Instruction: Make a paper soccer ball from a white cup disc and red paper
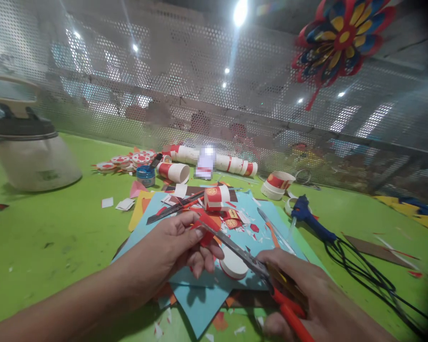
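My left hand (187, 244) pinches a piece of red paper (209, 228) between thumb and fingers above the light blue sheets. In my right hand (296, 285) is a pair of scissors (240, 251) with red-orange handles, its blades reaching left to the red paper. A white round disc (234, 262) lies on the blue sheet (199, 308) just beneath the blades. Behind my hands a cut red and white paper cup (217, 197) rests on its side. Small printed paper scraps (234, 218) are scattered beside it.
A blue glue gun (312, 218) with a looped black cord lies at right. Paper cups (173, 172), a blue-lidded jar (145, 175) and red-white discs (141, 158) stand farther back. A large white container (35, 159) is at left; a paper flower (344, 38) hangs above right.
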A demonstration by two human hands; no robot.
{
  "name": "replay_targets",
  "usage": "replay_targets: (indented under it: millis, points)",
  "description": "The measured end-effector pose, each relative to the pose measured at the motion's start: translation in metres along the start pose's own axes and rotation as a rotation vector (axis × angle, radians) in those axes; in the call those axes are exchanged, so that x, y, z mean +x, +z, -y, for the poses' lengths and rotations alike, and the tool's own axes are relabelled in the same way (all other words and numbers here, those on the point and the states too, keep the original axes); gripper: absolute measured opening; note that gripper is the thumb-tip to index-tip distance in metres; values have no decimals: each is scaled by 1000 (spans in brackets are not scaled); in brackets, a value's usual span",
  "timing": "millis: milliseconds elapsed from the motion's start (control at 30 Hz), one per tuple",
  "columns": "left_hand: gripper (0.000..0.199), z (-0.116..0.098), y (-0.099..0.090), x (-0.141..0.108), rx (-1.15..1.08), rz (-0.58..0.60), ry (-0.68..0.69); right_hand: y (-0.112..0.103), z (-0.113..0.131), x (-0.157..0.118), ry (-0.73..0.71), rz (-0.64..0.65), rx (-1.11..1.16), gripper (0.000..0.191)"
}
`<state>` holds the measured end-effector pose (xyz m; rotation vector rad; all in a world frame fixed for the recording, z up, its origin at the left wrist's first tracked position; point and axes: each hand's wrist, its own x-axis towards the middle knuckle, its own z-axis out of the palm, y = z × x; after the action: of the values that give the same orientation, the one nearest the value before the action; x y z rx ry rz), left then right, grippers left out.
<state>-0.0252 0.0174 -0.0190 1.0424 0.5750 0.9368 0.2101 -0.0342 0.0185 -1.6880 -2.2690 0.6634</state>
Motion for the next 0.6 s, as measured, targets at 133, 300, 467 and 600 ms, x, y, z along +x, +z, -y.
replay_targets:
  millis: [133, 300, 467, 600]
  points:
    - [15, 0, 1, 0, -12, -3, 12, -4, 4, -1, 30, 20, 23, 29]
    - [15, -3, 4, 0, 6, -21, 2, -5, 6, -2, 43, 32, 16, 33]
    - [14, -2, 4, 1, 4, -19, 7, 2, -2, 0, 6, 58, 22, 33]
    - [13, 2, 1, 2, -15, -8, 20, 5, -8, 1, -40, 63, 28, 37]
